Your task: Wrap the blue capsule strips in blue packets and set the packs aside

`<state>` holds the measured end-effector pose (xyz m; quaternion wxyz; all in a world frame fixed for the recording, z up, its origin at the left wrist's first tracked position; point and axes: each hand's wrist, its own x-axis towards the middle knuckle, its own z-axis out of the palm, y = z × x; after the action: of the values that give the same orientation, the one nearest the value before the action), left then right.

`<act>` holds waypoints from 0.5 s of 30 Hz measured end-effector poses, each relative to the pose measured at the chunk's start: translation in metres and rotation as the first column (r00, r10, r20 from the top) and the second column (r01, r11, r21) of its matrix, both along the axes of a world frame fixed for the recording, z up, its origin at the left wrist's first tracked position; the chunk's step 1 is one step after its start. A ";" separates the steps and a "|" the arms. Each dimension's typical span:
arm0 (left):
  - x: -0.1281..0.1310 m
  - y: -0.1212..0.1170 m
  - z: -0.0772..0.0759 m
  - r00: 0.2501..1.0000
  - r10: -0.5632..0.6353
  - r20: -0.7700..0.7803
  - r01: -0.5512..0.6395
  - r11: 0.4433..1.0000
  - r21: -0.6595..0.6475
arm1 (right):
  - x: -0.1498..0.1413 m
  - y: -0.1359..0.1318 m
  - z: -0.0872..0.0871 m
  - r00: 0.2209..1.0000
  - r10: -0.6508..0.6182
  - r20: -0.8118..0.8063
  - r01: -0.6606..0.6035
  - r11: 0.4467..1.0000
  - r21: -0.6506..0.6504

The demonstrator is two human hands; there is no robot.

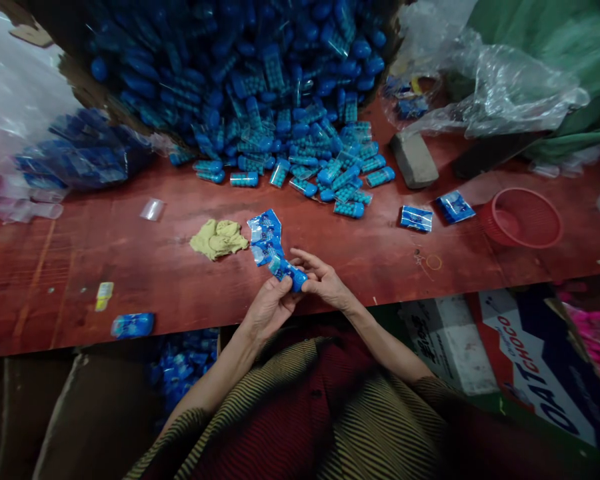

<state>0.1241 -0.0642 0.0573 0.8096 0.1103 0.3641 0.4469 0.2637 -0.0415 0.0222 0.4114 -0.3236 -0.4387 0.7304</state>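
Near the table's front edge, my left hand pinches a small clear tube with a blue cap, a blue printed sleeve around part of it. The thumb and fingers of my right hand are closed on the tube's capped end, with the index finger raised. Just beyond lie several flat blue printed sleeves, close to the tube. A crumpled yellow-green cloth rests to their left. At the front left edge is another blue tube in a printed sleeve.
At the back, a large heap of blue-capped tubes with small blue balls spills from a carton. To the right are a grey block, two blue packs and a red plastic basket. Finished-looking blue tubes fill a space below the table.
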 end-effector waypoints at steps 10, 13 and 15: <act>0.001 -0.004 0.000 0.992 0.127 0.010 -0.127 0.992 0.001 | -0.022 0.002 -0.001 0.992 -0.099 0.084 0.094 0.994 0.055; -0.002 -0.004 0.001 0.992 0.130 -0.005 -0.130 0.991 0.009 | -0.022 0.002 -0.002 0.996 -0.046 0.075 0.041 0.997 0.066; -0.007 -0.004 -0.001 0.992 0.119 -0.033 -0.118 0.993 0.031 | -0.018 0.005 0.000 0.999 0.019 0.049 -0.023 0.996 0.082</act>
<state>0.1166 -0.0678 0.0565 0.7736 0.1081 0.3773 0.4976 0.2454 -0.0366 0.0219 0.4062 -0.3193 -0.4818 0.7078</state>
